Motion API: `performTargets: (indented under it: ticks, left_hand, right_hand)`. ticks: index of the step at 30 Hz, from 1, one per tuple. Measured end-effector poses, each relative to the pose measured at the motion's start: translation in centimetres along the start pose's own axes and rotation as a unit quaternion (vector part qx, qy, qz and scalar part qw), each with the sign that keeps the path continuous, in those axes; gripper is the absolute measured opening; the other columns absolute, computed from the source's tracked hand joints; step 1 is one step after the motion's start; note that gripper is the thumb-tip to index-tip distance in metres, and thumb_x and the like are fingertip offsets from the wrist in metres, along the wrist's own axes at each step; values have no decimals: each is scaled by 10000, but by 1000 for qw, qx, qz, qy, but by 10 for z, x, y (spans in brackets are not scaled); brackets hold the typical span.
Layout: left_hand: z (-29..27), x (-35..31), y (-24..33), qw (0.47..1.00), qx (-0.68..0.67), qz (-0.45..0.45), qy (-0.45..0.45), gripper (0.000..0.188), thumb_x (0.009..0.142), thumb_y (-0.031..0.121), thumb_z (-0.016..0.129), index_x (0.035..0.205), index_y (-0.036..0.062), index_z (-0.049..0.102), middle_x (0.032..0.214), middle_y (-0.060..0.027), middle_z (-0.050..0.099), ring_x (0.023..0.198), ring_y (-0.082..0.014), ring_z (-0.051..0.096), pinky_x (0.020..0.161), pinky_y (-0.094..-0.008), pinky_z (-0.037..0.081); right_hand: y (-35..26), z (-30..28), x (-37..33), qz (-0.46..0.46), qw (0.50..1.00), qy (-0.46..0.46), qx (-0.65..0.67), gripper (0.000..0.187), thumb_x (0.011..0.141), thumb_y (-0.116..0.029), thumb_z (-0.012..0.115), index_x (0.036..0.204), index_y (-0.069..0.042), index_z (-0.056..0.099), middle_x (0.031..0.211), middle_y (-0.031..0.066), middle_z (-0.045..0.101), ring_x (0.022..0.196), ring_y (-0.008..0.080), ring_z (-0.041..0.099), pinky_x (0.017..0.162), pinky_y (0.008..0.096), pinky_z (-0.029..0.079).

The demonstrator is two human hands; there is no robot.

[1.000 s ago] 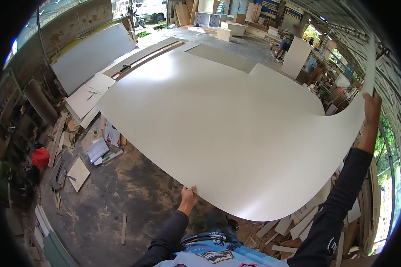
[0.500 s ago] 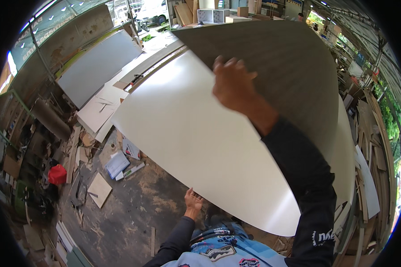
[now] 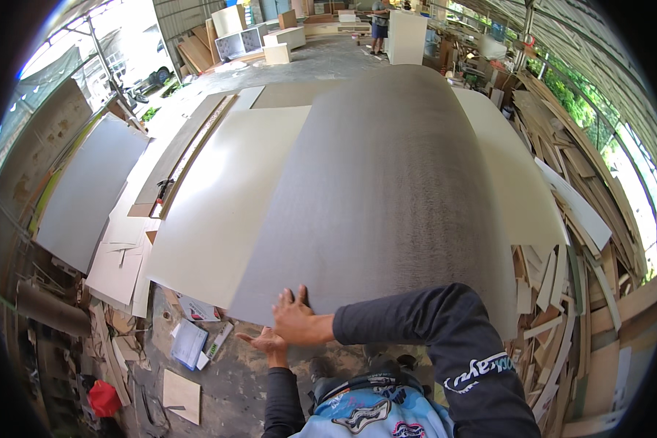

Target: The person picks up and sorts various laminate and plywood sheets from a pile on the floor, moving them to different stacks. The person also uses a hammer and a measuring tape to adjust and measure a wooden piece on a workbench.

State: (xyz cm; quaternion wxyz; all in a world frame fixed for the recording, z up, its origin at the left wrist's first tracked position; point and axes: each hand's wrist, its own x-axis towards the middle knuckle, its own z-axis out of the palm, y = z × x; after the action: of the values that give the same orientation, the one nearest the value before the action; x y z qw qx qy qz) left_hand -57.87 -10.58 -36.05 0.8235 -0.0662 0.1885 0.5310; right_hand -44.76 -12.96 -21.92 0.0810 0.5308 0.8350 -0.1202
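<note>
A large thin flexible laminate sheet (image 3: 365,212) lies in front of me, its grey-brown face up and bowed into a long curve. Its left part covers a glossy white sheet (image 3: 219,190). My right hand (image 3: 296,321) rests on the grey-brown sheet near its front edge, fingers stretched out and holding nothing. Just below and left, my left hand (image 3: 271,346) is at that edge, palm partly turned up and fingers apart. The right hand partly hides it, so I cannot tell whether it touches the edge.
Right of the sheets, wood offcuts (image 3: 555,306) are piled. A narrow wooden strip (image 3: 197,157) lies along the far left. On the floor are a square board (image 3: 182,396), papers (image 3: 188,343) and a red bag (image 3: 104,398). A person (image 3: 379,28) stands far back by a white cabinet (image 3: 406,38).
The raised grey-brown sheet has come down over the white one. My right hand has moved down to its front edge, close to my left hand. The view has shifted.
</note>
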Motion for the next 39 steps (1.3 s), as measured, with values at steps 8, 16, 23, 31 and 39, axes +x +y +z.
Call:
performTargets:
  ticks: [8, 16, 23, 31, 39]
  left_hand:
    - [-80, 71, 64, 974, 225, -23, 7, 473, 865, 396, 603, 1141, 15, 555, 1086, -77, 605, 989, -249, 574, 893, -384, 459]
    - [-32, 87, 40, 942, 301, 23, 147, 252, 738, -6, 735, 950, -43, 605, 898, -93, 635, 781, -198, 636, 709, -325, 543]
    - [-24, 76, 35, 926, 351, -6, 137, 315, 700, 7, 771, 950, -64, 593, 918, -96, 625, 782, -198, 626, 704, -330, 534]
    - [5, 21, 13, 894, 436, 88, 45, 403, 674, 3, 782, 1012, -39, 567, 953, -75, 607, 842, -189, 591, 772, -314, 485]
    - [9, -44, 9, 896, 439, 70, 19, 328, 705, -10, 746, 995, -31, 594, 917, -59, 619, 814, -167, 599, 739, -297, 494]
  right_hand:
    - [-24, 69, 25, 3, 989, 41, -139, 488, 858, -214, 482, 1215, 118, 504, 1244, 394, 445, 1178, 535, 433, 896, 744, 294]
    - [-73, 32, -52, -40, 883, 423, 198, 149, 784, -138, 634, 879, -31, 593, 856, 107, 622, 767, 257, 625, 703, 359, 512]
    - [-68, 248, -173, 581, 184, 604, 513, 529, 870, -398, 591, 1272, -99, 422, 1235, 145, 478, 1030, 240, 527, 804, 353, 455]
    - [40, 223, -301, 542, 80, 722, 422, 640, 895, -393, 537, 1389, -47, 322, 1381, 173, 377, 1247, 322, 389, 964, 416, 383]
    - [111, 222, -456, 747, 188, 599, -218, 506, 849, -329, 613, 1199, 3, 465, 1098, 156, 582, 1059, 268, 556, 899, 416, 471]
